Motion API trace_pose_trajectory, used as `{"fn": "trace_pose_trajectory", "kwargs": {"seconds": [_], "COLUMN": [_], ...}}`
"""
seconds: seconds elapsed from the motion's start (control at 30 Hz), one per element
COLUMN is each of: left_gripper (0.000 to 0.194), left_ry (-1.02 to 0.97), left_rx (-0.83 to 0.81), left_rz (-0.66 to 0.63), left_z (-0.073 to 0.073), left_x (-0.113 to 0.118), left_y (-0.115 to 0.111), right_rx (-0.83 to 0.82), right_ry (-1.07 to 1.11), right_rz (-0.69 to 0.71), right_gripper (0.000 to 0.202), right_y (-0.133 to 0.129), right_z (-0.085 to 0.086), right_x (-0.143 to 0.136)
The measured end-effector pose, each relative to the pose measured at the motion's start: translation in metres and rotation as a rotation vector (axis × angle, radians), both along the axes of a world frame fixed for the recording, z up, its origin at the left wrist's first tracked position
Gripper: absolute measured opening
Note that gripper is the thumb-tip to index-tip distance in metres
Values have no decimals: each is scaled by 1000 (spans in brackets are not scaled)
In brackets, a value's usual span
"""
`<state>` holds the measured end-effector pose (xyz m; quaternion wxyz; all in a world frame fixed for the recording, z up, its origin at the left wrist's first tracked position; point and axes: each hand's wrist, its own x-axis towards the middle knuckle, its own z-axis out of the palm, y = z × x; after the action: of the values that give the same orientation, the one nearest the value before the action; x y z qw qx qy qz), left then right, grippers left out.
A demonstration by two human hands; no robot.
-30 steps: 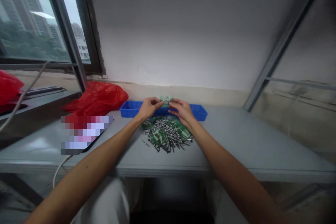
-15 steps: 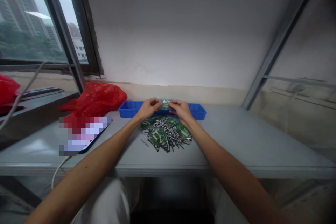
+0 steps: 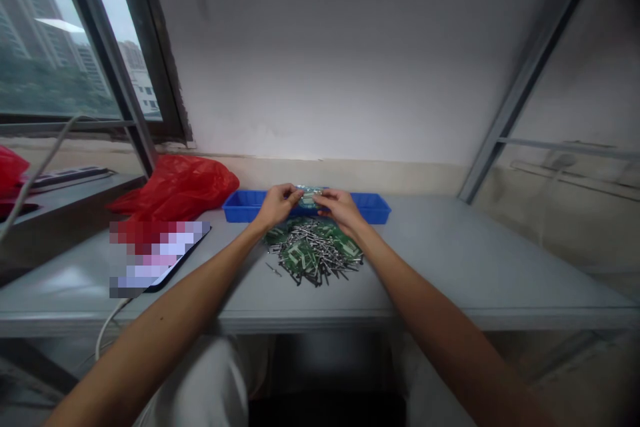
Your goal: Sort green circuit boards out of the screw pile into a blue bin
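Left fingers (image 3: pixel 294 198), right fingers (image 3: pixel 323 200) pinching green packet (image 3: pixel 308 193); packet's tilt changed since moment ago.

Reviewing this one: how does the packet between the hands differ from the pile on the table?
The packet is held by the left hand and right hand; the pile lies on the table. The packet is small; the pile spreads much wider. The packet is a single item; the pile mixes many metal pins with green pieces. Both look partly green.
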<state>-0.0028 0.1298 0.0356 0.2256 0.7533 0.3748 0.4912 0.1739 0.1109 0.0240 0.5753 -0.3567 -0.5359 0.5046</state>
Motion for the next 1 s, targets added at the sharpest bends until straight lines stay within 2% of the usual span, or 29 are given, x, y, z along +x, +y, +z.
{"fn": "trace_pose_trajectory", "kwargs": {"seconds": [0.17,0.27,0.43,0.63,0.9,1.0], "left_gripper": [27,29,25,24,31,27], "left_ry": [-75,-107,-80,-43,-143,-174], "left_rx": [-40,-52,42,83,-39,-37], "left_rz": [-73,-73,10,121,-42,-53], "left_z": [0,2,3,2,3,1], "left_x": [3,4,1,1,4,2], "left_y": [0,-2,-1,-2,-3,0], "right_rx": [40,56,69,37,87,73], "right_ry": [-9,5,-40,-1,40,50], "right_rz": [-34,-51,-82,-39,-111,-108], "right_gripper": [16,18,23,19,22,21], "right_y": [3,5,3,2,6,4], "right_z": [-2,-4,-3,-4,-6,-4], "right_x": [1,2,1,-2,-2,-2]}}
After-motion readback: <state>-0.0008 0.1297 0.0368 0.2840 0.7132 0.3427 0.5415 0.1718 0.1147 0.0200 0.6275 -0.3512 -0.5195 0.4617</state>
